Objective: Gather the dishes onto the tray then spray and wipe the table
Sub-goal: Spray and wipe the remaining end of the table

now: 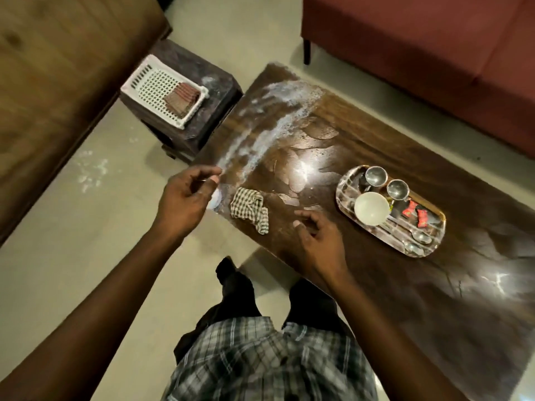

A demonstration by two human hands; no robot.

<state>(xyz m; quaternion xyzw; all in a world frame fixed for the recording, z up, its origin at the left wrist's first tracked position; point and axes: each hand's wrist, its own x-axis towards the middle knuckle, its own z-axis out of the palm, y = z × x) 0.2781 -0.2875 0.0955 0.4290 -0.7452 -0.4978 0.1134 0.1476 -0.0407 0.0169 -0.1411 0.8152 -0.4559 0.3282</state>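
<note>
Dark wood-grain low table (376, 285): wet in streaks, white foamy spray lying in a band across the far left end; spraying judged done at that end, right end dry-looking and glossy; wiping judged not yet begun there.
Oval wooden tray (434, 235): resting on the table's right half, well apart from both hands; gathering judged complete, no loose dish seen elsewhere on the table.
White round bowl (372, 208): on the tray, near its middle, empty.
Two small steel cups (376, 175): on the tray's far end, side by side, just beside the bowl.
Steel spoons (417, 235): lying flat at the tray's near end.
Red wrappers (415, 214): two on the tray; print too small and blurred to read, no brand made out.
Crumpled checked cloth (249, 209): lying on the table between the hands, touching neither; the wiping tool, judged next to be taken up.
Left hand (185, 198): over the table's near edge, fingers curled and half open, nothing clearly gripped; pale round thing (215, 199) just under it, perhaps the sprayer's top, not sure.
Right hand (318, 238): hovering over the table just right of the cloth, fingers spread loose, empty.
White perforated plastic basket (165, 91): on a dark stool beside the table, holding a brownish folded thing; no writing seen.
Writing overall: none legible anywhere.
</note>
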